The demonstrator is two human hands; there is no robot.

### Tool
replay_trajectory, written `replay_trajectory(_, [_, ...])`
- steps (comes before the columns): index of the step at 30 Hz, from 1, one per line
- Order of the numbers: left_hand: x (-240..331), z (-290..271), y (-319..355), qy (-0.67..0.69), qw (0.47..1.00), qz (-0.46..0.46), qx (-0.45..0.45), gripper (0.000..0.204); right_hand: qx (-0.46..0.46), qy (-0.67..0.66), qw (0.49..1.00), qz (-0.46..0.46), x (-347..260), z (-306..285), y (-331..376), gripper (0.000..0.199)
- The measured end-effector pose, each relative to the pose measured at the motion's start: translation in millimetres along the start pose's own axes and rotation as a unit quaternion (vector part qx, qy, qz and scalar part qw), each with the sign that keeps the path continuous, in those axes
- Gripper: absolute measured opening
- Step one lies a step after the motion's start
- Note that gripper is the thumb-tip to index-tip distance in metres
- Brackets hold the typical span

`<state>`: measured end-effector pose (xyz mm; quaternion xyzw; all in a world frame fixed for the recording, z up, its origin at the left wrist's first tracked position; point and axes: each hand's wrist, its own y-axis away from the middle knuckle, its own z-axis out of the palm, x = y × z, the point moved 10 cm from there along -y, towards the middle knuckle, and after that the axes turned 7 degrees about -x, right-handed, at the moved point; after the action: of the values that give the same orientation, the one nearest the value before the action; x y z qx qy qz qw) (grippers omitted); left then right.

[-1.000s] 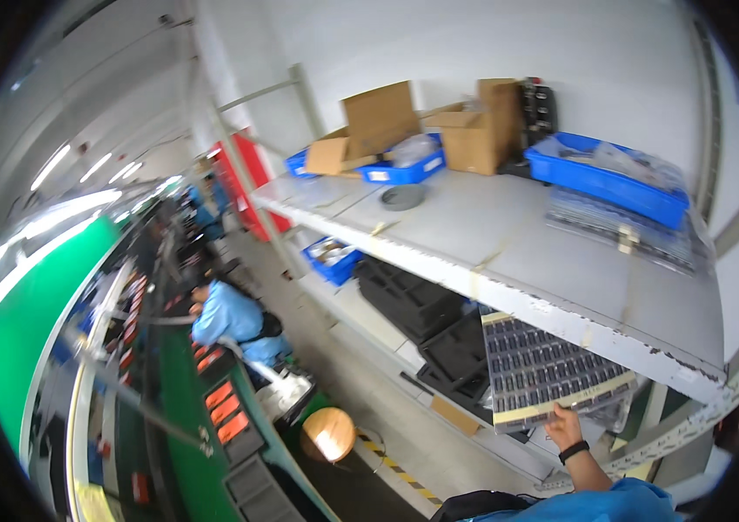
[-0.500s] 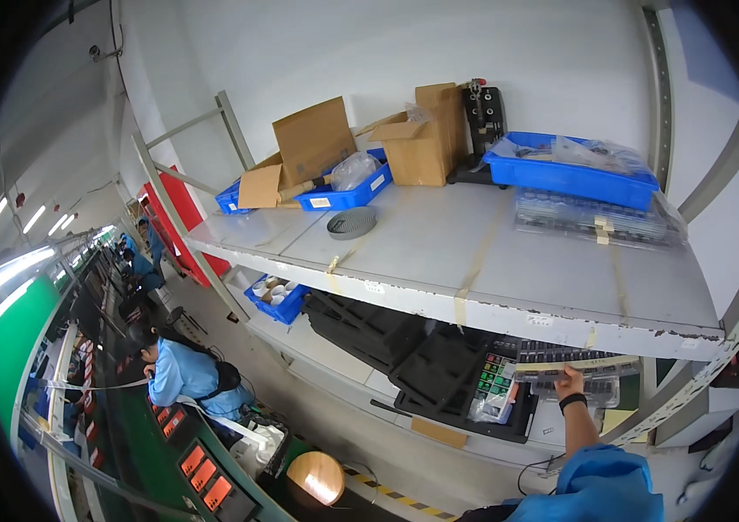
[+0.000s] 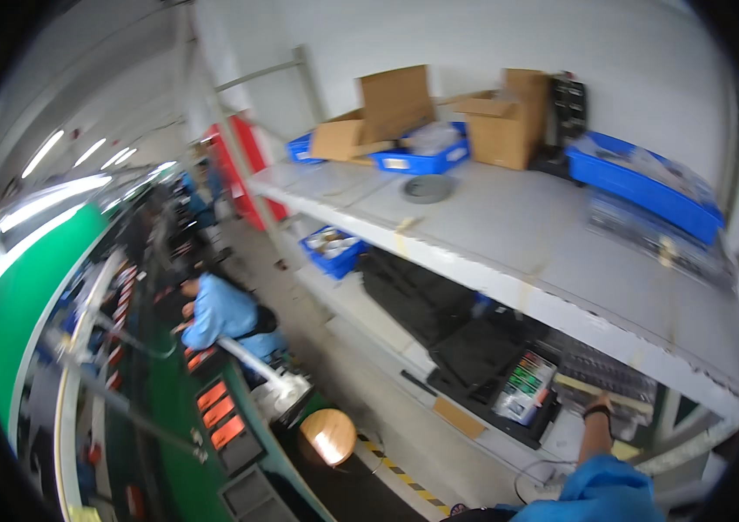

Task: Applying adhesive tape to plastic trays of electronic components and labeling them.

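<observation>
My right hand (image 3: pixel 597 404), with a dark wristband and a blue sleeve, reaches onto the lower shelf at the right. Its fingers are closed on the front edge of a clear plastic tray (image 3: pixel 608 370) with rows of dark compartments and a pale tape strip along its front. Motion blur hides the exact finger positions. Another clear tray seems to lie under it. Left of the hand, a black tray (image 3: pixel 548 422) holds a pack of small green, red and white pieces (image 3: pixel 526 383). My left hand is out of view.
Above hangs the upper shelf (image 3: pixel 508 235), its front edge over my hand, carrying cardboard boxes (image 3: pixel 495 130), blue bins (image 3: pixel 648 183) and a grey round dish (image 3: pixel 428 189). A co-worker in blue (image 3: pixel 230 313) sits at the green conveyor (image 3: pixel 165 418) on the left, near a round wooden stool (image 3: pixel 328 437).
The view has swung left, so the shelves sit farther right in it. My right hand stays at the tray's front edge, and the tray looks tilted differently with the turned view.
</observation>
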<state>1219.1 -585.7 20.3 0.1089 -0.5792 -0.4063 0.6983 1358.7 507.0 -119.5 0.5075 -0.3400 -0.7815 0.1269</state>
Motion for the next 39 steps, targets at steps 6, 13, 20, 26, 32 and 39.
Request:
replay_trajectory(6, [66.3,35.8,62.8,-0.292,0.909,0.297,-0.002,0.024,-0.132,0.024,0.987,-0.086,-56.4,-8.6,-40.6,0.068])
replay_trajectory(13, [87.0,92.6,277.9,-0.083,0.953,0.259,-0.137,0.037,0.204,0.557,0.707,-0.385,-78.6,67.9,214.2,0.052])
replay_trajectory(20, [133.6,8.6,464.3,-0.002,0.916,0.386,-0.104,0.044,-0.474,0.357,0.672,-0.442,79.2,155.3,391.4,0.047])
replay_trajectory(26, [79.1,-218.5,535.9,0.094,0.872,0.475,0.072,0.045,-0.802,0.473,0.352,-0.098,288.9,20.1,548.3,0.058])
replay_trajectory(32, [-10.4,-334.3,653.8,0.221,0.786,0.48,0.32,0.035,-0.835,0.55,0.007,0.013,324.5,-185.9,659.0,0.054])
replay_trajectory(39, [-138.8,-419.1,696.1,0.32,0.739,0.388,0.449,0.023,-0.797,0.513,0.073,-0.31,340.3,-260.6,701.6,0.071])
